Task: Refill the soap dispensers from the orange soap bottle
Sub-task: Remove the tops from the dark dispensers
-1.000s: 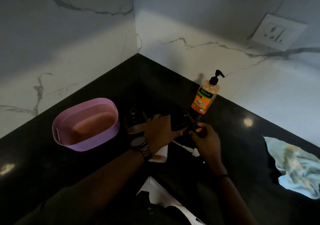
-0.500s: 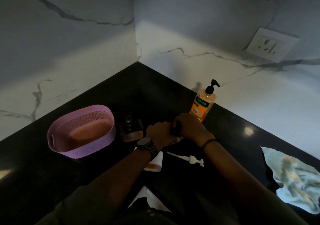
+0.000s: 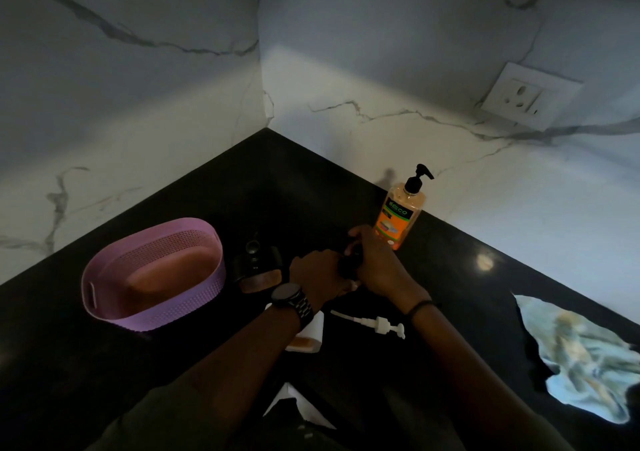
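Note:
The orange soap bottle (image 3: pixel 398 215) with a black pump stands upright by the back wall on the black counter (image 3: pixel 263 180). Just in front of it my left hand (image 3: pixel 320 275) and my right hand (image 3: pixel 375 263) both grip a dark dispenser (image 3: pixel 349 263), which they mostly hide. My right hand is curled over its top. A second dark dispenser (image 3: pixel 258 268) stands to the left. A white dispenser (image 3: pixel 308 338) sits under my left wrist, and its white pump (image 3: pixel 375 324) lies loose on the counter.
A pink perforated basket (image 3: pixel 104 298) sits at the left. A crumpled pale cloth (image 3: pixel 581 357) lies at the right. Marble walls meet in the corner behind, with a wall socket (image 3: pixel 526 98) at the upper right.
My right hand has moved from beside the dark dispenser up over its top. The hands have stayed together there for the last half second.

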Tool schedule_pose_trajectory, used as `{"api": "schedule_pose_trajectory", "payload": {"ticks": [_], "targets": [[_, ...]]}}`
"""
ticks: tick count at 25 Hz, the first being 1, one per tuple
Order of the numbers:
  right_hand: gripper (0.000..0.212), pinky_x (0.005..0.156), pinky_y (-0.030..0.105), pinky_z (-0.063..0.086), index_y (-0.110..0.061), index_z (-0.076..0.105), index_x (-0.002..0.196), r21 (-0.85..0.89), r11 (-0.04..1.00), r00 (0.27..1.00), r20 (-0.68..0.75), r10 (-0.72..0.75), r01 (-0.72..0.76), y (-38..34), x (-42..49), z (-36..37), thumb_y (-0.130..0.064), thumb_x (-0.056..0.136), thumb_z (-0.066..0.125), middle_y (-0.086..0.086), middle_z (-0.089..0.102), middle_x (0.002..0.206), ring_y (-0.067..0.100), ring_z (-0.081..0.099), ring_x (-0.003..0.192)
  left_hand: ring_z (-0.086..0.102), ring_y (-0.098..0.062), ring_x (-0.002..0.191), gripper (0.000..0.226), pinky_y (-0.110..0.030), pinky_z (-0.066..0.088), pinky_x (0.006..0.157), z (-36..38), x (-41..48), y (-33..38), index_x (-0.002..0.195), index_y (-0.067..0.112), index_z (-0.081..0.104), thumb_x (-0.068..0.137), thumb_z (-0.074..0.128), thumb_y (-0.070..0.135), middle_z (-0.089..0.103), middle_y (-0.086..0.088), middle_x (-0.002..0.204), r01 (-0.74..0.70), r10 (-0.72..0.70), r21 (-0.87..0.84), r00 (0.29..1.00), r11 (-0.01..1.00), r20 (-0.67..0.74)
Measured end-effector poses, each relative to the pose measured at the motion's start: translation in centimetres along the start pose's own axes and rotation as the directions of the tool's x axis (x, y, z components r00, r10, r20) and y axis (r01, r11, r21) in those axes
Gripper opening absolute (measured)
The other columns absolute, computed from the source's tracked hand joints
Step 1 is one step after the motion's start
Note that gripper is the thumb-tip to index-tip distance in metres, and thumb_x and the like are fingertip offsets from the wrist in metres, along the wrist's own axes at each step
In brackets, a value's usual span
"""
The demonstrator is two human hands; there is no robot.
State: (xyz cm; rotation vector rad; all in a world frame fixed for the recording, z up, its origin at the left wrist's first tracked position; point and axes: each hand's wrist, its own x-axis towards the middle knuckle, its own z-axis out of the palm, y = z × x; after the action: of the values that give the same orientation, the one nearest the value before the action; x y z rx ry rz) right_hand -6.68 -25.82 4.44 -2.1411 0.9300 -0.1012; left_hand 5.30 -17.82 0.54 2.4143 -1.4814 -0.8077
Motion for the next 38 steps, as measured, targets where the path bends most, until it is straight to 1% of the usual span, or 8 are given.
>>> {"api": "schedule_pose_trajectory", "payload": {"ticks": [14, 16, 19, 22, 27, 33, 35, 38], "targets": [[0.054, 0.062, 0.011, 0.045, -0.019, 0.042, 0.128, 0.325, 0.945, 0.875, -0.452, 0.174, -0.02, 2.4, -4.4, -3.3, -0.016, 0.085, 0.073, -0.008, 0.055, 0.116, 0.001, 0.058, 0.085, 0.062, -0.021, 0.106, 0.057, -0.053, 0.042, 0.101, 0.9, 1.4, -1.0, 0.114, 0.032, 0.062, 0.071, 0.068, 0.069, 0.067, 0.005, 0.111, -0.017, 0.017, -0.031, 1.0, 0.999, 0.013], [0.046, 0.061, 0.012, 0.048, -0.017, 0.046, 0.124, 0.546, 0.837, 0.842, -0.445, 0.305, -0.014, 4.6, -5.3, -2.9, -0.013, 0.086, 0.071, -0.001, 0.061, 0.107, 0.006, 0.062, 0.083, 0.063, -0.02, 0.104, 0.056, -0.053, 0.043, 0.1, 1.0, 1.1, -1.0, 0.109, 0.033, 0.063, 0.069, 0.067, 0.072, 0.067, 0.007, 0.107, -0.008, 0.007, -0.053, 1.0, 0.999, -0.016], [0.039, 0.066, 0.028, 0.054, -0.007, 0.051, 0.124, 0.893, 0.45, 0.826, -0.268, 0.496, 0.019, 9.4, -6.0, -1.2, -0.011, 0.088, 0.067, 0.013, 0.063, 0.105, 0.019, 0.065, 0.083, 0.063, -0.02, 0.102, 0.045, -0.051, 0.043, 0.099, 1.1, 0.8, -0.9, 0.101, 0.034, 0.062, 0.07, 0.07, 0.066, 0.065, 0.008, 0.1, -0.012, 0.009, -0.057, 0.999, 0.998, -0.041], [0.004, 0.066, 0.033, 0.052, -0.01, 0.058, 0.095, 0.975, 0.22, 0.798, -0.102, 0.594, -0.039, 13.2, -7.5, 1.3, -0.012, 0.094, 0.055, 0.009, 0.057, 0.088, 0.018, 0.059, 0.077, 0.06, -0.024, 0.113, 0.055, -0.052, 0.039, 0.102, 0.9, 0.6, -0.6, 0.114, 0.032, 0.06, 0.073, 0.069, 0.066, 0.066, 0.003, 0.113, -0.012, 0.012, -0.003, 1.0, 1.0, -0.021], [0.03, 0.07, 0.033, 0.052, -0.011, 0.054, 0.114, 0.84, 0.505, 0.747, -0.205, 0.632, -0.197, 12.8, -7.8, 3.9, 0.0, 0.088, 0.063, 0.009, 0.063, 0.094, 0.021, 0.062, 0.083, 0.035, -0.03, 0.143, 0.095, -0.051, 0.029, 0.113, -1.3, -2.2, 0.2, 0.158, 0.022, 0.017, 0.085, 0.059, 0.067, 0.035, -0.007, 0.158, -0.024, 0.019, -0.051, 0.995, 0.998, -0.093], [0.051, 0.09, 0.044, 0.052, -0.029, 0.048, 0.128, 0.447, 0.82, 0.847, -0.215, 0.486, -0.357, 10.6, -7.1, 4.6, -0.017, 0.085, 0.072, 0.001, 0.063, 0.12, 0.019, 0.063, 0.105, 0.037, -0.022, 0.14, 0.076, -0.049, 0.033, 0.114, -3.8, -8.5, -5.3, 0.145, 0.029, 0.035, 0.082, 0.07, 0.055, 0.044, 0.001, 0.148, -0.072, -0.031, -0.157, 0.818, 0.985, -0.575], [0.045, 0.098, 0.055, 0.045, -0.043, 0.05, 0.119, 0.221, 0.926, 0.877, -0.313, 0.364, -0.306, 9.4, -6.6, 4.7, -0.028, 0.083, 0.073, -0.008, 0.062, 0.119, 0.018, 0.059, 0.113, 0.038, -0.023, 0.138, 0.08, -0.051, 0.032, 0.114, -4.3, -9.9, -8.1, 0.143, 0.029, 0.035, 0.078, 0.074, 0.056, 0.044, 0.001, 0.147, 0.0, -0.157, -0.263, 0.802, 0.965, -0.576], [0.035, 0.093, 0.043, 0.053, -0.041, 0.056, 0.116, 0.149, 0.987, 0.946, -0.31, 0.098, -0.054, 3.0, -5.2, 5.0, -0.029, 0.086, 0.069, -0.015, 0.061, 0.113, 0.007, 0.061, 0.104, 0.031, -0.026, 0.142, 0.092, -0.054, 0.023, 0.115, -4.7, -10.1, -11.6, 0.148, 0.025, 0.031, 0.076, 0.066, 0.071, 0.038, -0.002, 0.152, 0.139, -0.218, -0.196, 0.854, 0.971, -0.473]]}}
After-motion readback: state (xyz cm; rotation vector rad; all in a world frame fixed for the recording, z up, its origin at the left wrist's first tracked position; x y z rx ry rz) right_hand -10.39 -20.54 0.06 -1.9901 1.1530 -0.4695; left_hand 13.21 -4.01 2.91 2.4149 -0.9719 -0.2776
